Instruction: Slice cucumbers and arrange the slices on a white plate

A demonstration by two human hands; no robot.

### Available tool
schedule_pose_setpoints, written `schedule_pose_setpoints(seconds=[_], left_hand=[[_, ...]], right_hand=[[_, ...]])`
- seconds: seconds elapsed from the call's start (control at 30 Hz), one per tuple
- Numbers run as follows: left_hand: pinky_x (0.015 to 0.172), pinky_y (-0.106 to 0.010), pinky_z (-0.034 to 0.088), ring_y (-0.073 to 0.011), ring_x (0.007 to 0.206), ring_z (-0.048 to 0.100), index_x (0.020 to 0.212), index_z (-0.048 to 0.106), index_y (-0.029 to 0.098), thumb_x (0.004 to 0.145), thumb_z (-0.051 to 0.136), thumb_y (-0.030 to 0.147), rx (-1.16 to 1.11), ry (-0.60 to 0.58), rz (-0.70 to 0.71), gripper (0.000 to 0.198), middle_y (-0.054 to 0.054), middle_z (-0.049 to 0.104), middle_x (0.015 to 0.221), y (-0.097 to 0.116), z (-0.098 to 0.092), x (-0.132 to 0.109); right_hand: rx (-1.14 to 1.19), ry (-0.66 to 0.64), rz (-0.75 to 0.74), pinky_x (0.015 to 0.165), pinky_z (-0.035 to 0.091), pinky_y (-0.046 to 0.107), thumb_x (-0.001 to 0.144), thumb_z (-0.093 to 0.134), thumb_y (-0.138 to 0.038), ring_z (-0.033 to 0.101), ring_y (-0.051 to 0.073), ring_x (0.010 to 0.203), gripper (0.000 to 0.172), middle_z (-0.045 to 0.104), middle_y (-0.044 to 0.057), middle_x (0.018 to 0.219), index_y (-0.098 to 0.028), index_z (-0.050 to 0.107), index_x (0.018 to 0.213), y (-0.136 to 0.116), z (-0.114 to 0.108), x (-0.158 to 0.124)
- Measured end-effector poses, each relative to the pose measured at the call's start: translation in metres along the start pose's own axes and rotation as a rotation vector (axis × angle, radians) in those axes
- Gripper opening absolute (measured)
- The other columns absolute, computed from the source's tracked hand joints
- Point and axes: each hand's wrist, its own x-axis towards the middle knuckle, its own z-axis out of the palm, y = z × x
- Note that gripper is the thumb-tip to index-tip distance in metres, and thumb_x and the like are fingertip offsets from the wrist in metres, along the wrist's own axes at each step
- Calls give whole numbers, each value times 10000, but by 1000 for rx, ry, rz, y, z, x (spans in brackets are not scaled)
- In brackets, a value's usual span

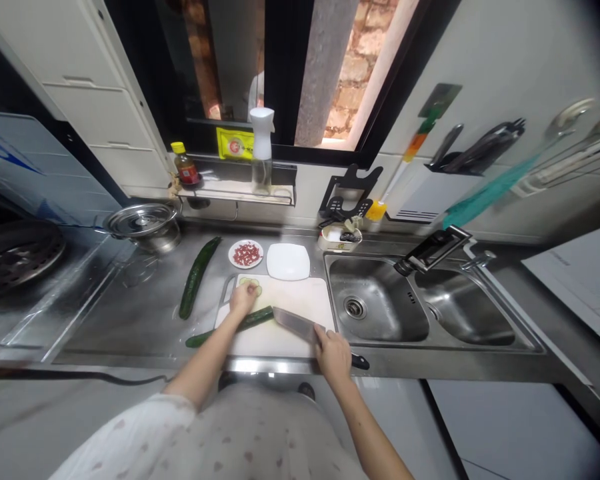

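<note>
My right hand [334,355] is wrapped around a kitchen knife [294,323], its broad blade pointing left over the white cutting board [290,343] and its black handle sticking out behind the fist. The blade's tip is beside the cut end of a cucumber [260,316], which lies slantwise across the board under my left forearm. At the board's upper left, my left hand [243,298] has its fingers bent together on a few pale green cucumber slices [250,283]. The fingers partly cover these slices. A whole cucumber [198,279] lies on the steel counter left of the board.
Behind the board stand a small plate of chopped red pieces [247,254] and a white square plate [288,261]. A double sink [380,300] adjoins the board's right side. A lidded steel pot [150,227] stands back left; a knife holder [423,190] hangs on the wall.
</note>
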Motion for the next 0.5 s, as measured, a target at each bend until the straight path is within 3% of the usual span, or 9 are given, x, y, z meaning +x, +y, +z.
schedule_pose_setpoints(seconds=[0.33,0.5], left_hand=[[741,-282,410,-203,848,605,1037,628,207,828,545,250,90,60,27,229,-66,677,893,2,12,25],[802,-304,410,-225,935,581,1038,625,186,829,535,202,139,88,117,229,-94,663,966,-2,12,29]], right_hand=[[12,1,-4,777,338,277,821,526,-182,564,197,913,484,649,61,954,-257,545,1298,-3,2,-1],[33,25,-12,774,340,272,815,527,-175,568,192,904,476,654,56,947,-255,557,1283,-1,3,-1]])
